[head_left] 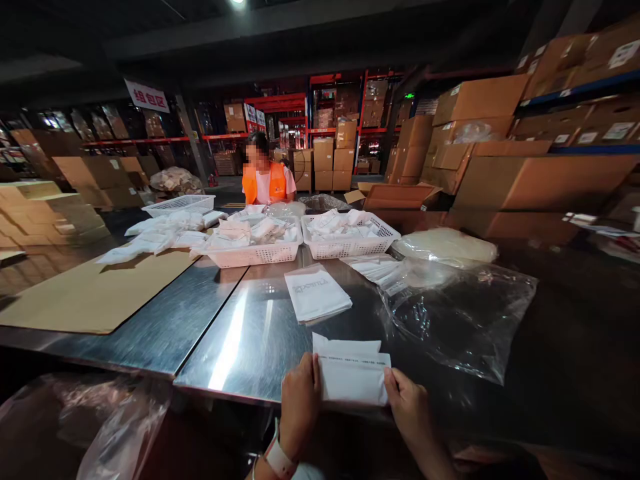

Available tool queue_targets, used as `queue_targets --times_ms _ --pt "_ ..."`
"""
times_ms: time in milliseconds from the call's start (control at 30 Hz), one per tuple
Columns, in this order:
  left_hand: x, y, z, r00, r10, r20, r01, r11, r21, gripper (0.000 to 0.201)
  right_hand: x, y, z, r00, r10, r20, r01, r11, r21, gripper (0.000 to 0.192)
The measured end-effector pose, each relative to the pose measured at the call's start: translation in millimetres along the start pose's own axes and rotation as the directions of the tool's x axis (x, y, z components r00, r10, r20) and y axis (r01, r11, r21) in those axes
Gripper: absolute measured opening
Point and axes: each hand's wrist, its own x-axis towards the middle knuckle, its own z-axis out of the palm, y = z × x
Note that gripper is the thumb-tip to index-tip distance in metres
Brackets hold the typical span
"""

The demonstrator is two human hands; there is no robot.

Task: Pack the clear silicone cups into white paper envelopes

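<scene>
Print on white packet illegible

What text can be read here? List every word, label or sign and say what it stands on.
"组包区": red characters on the white hanging sign.
Packet stack: grey print, upside down, too blurred to read.
Packet held by the left hand and right hand: one line of print, too small.
Box labels: too small.

A: Item held?
B: One flat white packet, rectangular, thin line of print near its top, flap edge raised behind.
A: Position?
B: Flat on the near edge of the steel table, pinched at both short sides.
</scene>
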Motion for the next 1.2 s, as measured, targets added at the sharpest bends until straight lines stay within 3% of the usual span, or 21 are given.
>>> queue_targets --times_ms 200,367,433,467,500,567,633,667,767,900,967,1100,1200 --pt "0.8 4.5 -6.5 0.999 0.015 0.039 -0.020 0.992 0.128 0.036 -2.0 8.0 11.5 0.999 -0.030 -0.028 0.026 0.992 -0.126 0.067" --pt "0.5 3.8 -14.2 0.998 -0.029 0.053 0.010 0.945 0.327 0.031 -2.3 6.9 15.9 0.998 -0.028 -0.059 0.015 0.978 -0.208 0.066" --pt "1.7 4.1 -17.4 0.998 0.067 -0.003 -0.060 0.918 0.391 0.030 -2.7 6.1 18.0 0.996 -0.048 -0.078 0.027 0.969 -0.244 0.067" --pt "2.7 5.3 -18.1 0.982 0.181 -0.047 -0.147 0.905 0.399 0.030 -2.9 6.1 18.8 0.994 -0.066 -0.089 0.041 0.965 -0.259 0.067" --pt "4.0 7.4 -18.0 0.941 0.328 -0.085 -0.271 0.879 0.391 0.032 -2.9 6.2 19.1 0.991 -0.087 -0.100 0.057 0.960 -0.275 0.067" --pt "7.6 13.3 -14.9 0.793 0.600 -0.103 -0.539 0.770 0.340 0.033 -1.7 6.8 16.6 0.983 -0.140 -0.117 0.098 0.945 -0.312 0.067" --pt "12.1 18.3 -8.6 0.674 0.738 -0.030 -0.709 0.658 0.253 0.033 2.1 6.6 9.6 0.975 -0.186 -0.119 0.125 0.910 -0.395 0.066" --pt "14.6 19.4 -4.7 0.654 0.756 0.028 -0.743 0.634 0.213 0.039 5.2 5.9 5.3 0.969 -0.210 -0.129 0.130 0.880 -0.457 0.063" --pt "21.4 16.5 7.4 0.658 0.740 0.139 -0.752 0.638 0.168 0.057 17.3 1.2 -1.6 0.914 -0.364 -0.180 0.199 0.788 -0.583 0.050" --pt "29.1 10.6 17.3 0.596 0.786 0.165 -0.803 0.580 0.139 0.066 29.6 5.3 22.7 0.769 -0.637 -0.050 0.556 0.706 -0.440 0.046" --pt "32.0 9.8 19.0 0.564 0.809 0.166 -0.826 0.553 0.111 0.066 29.8 19.3 41.2 0.760 -0.650 0.025 0.608 0.697 -0.380 0.048" --pt "32.4 -0.2 26.4 0.597 0.784 0.170 -0.802 0.591 0.087 0.073 17.6 55.8 54.3 0.827 -0.556 0.082 0.539 0.743 -0.397 0.062" --pt "27.7 -20.6 42.0 0.656 0.740 0.148 -0.755 0.638 0.152 0.077 8.4 65.9 42.6 0.797 -0.583 0.159 0.589 0.691 -0.420 0.069"
